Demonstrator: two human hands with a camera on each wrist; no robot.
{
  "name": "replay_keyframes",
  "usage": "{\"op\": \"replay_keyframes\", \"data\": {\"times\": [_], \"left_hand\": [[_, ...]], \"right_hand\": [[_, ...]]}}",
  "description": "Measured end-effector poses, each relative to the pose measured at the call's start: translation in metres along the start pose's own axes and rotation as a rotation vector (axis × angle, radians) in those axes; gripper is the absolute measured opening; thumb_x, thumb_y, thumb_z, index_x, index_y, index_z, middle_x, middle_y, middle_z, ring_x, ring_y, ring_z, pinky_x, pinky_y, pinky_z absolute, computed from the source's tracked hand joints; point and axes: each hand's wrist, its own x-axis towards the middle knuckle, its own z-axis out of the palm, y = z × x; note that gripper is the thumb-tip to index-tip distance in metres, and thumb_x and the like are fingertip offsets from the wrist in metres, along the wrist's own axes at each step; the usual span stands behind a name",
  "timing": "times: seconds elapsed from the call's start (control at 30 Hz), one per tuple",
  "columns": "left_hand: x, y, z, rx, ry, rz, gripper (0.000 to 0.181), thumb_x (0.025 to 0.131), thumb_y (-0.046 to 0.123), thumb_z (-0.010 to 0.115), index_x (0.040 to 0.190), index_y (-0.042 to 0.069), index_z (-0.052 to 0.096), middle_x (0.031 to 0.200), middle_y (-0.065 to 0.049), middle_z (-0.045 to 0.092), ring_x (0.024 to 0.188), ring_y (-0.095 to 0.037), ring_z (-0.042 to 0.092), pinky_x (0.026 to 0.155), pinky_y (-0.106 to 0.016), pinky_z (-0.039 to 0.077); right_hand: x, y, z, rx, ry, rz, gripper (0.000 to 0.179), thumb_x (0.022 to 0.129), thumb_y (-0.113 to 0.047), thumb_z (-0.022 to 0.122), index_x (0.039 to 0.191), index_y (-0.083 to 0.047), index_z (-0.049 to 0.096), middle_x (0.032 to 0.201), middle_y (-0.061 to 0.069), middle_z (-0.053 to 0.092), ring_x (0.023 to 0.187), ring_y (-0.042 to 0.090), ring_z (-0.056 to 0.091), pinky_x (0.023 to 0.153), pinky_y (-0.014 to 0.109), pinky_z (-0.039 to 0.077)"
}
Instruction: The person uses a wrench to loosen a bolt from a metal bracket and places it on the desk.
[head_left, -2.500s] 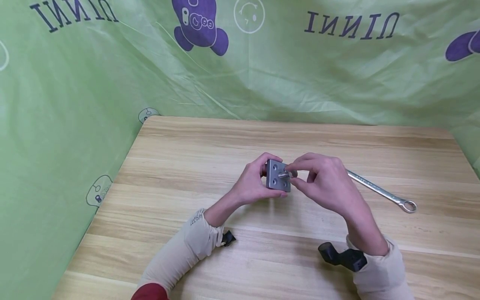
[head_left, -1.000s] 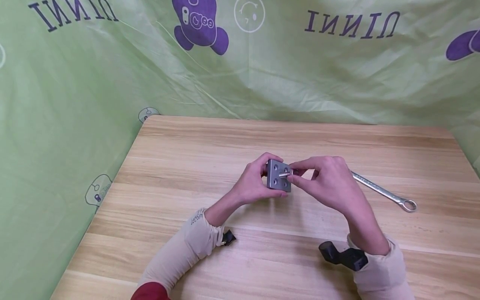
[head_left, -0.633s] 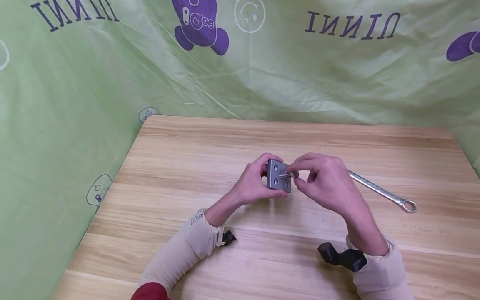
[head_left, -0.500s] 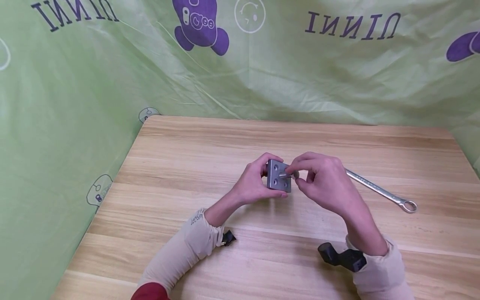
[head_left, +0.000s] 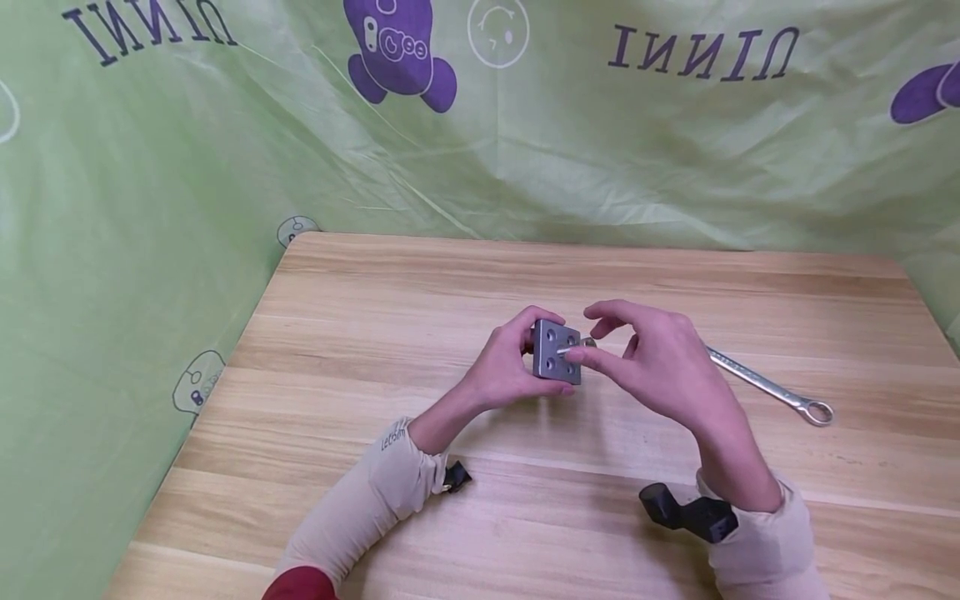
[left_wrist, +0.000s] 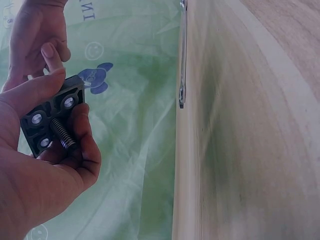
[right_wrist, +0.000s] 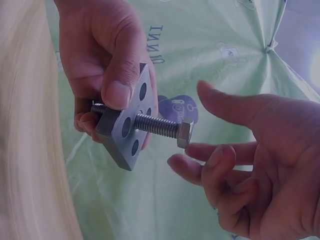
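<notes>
Bolt (right_wrist: 157,125) and plate (head_left: 557,342) were up in the air over the table (head_left: 375,333), in front of the person. The left hand (head_left: 510,362) gripped the grey plate by its edges, thumb on one side and fingers curled round the other. The bolt stuck out of the middle of the plate among the round holes, its hex head standing well off the face and turned towards the right hand (head_left: 660,354). That hand was loosely spread, thumb away from the bolt and fingertips just beside the head; whether one of them touched it I couldn't tell. On the plate's back, a threaded length showed near the left fingers. A wrench (head_left: 757,379) lay on the wood, its ring end pointing away from the right hand. Green cloth (head_left: 570,167) printed with purple figures hung behind.
</notes>
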Motion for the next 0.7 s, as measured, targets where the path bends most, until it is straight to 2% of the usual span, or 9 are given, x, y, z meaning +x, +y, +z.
{"op": "replay_keyframes", "data": {"times": [0.1, 0.2, 0.3, 0.47, 0.63, 0.7], "left_hand": [[0.0, -0.0008, 0.0003, 0.003, 0.005, 0.002, 0.071, 0.062, 0.001, 0.087, 0.123, 0.006, 0.05, 0.107, -0.016, 0.069, 0.08, -0.009, 0.065, 0.083, -0.04, 0.053], [0.0, -0.0005, 0.0006, 0.01, 0.009, 0.005, 0.071, 0.062, 0.0, 0.087, 0.122, 0.007, 0.05, 0.104, -0.016, 0.069, 0.079, -0.008, 0.064, 0.082, -0.037, 0.053], [-0.0001, 0.0004, 0.0004, 0.011, 0.008, 0.001, 0.07, 0.062, 0.001, 0.087, 0.122, 0.008, 0.051, 0.104, -0.015, 0.07, 0.079, -0.008, 0.065, 0.081, -0.032, 0.053], [-0.0001, -0.0002, 0.0002, 0.005, 0.006, -0.002, 0.07, 0.062, 0.002, 0.087, 0.122, 0.007, 0.051, 0.107, -0.015, 0.07, 0.08, -0.008, 0.065, 0.083, -0.034, 0.053], [0.0001, -0.0005, -0.0002, 0.006, 0.007, 0.004, 0.071, 0.062, 0.001, 0.087, 0.123, 0.006, 0.05, 0.106, -0.016, 0.07, 0.08, -0.009, 0.065, 0.082, -0.038, 0.053], [0.0003, -0.0006, -0.0005, 0.009, 0.004, 0.005, 0.071, 0.062, 0.002, 0.087, 0.123, 0.006, 0.05, 0.106, -0.015, 0.07, 0.081, -0.01, 0.065, 0.082, -0.035, 0.053]], "right_hand": [[0.0008, -0.0002, -0.0001, -0.012, -0.024, 0.058, 0.038, 0.085, -0.047, 0.069, 0.105, -0.014, 0.071, 0.084, 0.002, 0.074, 0.061, 0.014, 0.058, 0.055, 0.026, 0.043], [0.0009, -0.0005, 0.0005, -0.026, -0.056, 0.113, 0.04, 0.089, -0.053, 0.062, 0.093, -0.016, 0.075, 0.072, 0.0, 0.071, 0.065, 0.015, 0.059, 0.058, 0.028, 0.042], [0.0008, -0.0009, 0.0012, -0.035, -0.081, 0.138, 0.041, 0.088, -0.055, 0.062, 0.086, -0.017, 0.076, 0.065, -0.003, 0.069, 0.062, 0.014, 0.057, 0.057, 0.028, 0.041], [0.0012, -0.001, 0.0033, -0.035, -0.053, 0.086, 0.027, 0.086, -0.043, 0.07, 0.087, -0.017, 0.077, 0.068, -0.004, 0.071, 0.061, 0.011, 0.056, 0.055, 0.025, 0.041], [0.0005, -0.001, 0.0036, -0.023, -0.01, -0.022, 0.016, 0.083, -0.029, 0.075, 0.093, -0.017, 0.077, 0.078, -0.003, 0.073, 0.053, 0.009, 0.05, 0.051, 0.023, 0.038], [0.0, -0.0004, 0.004, -0.02, 0.014, -0.073, 0.016, 0.081, -0.023, 0.076, 0.096, -0.017, 0.077, 0.079, -0.003, 0.073, 0.049, 0.007, 0.048, 0.049, 0.022, 0.037]]}}
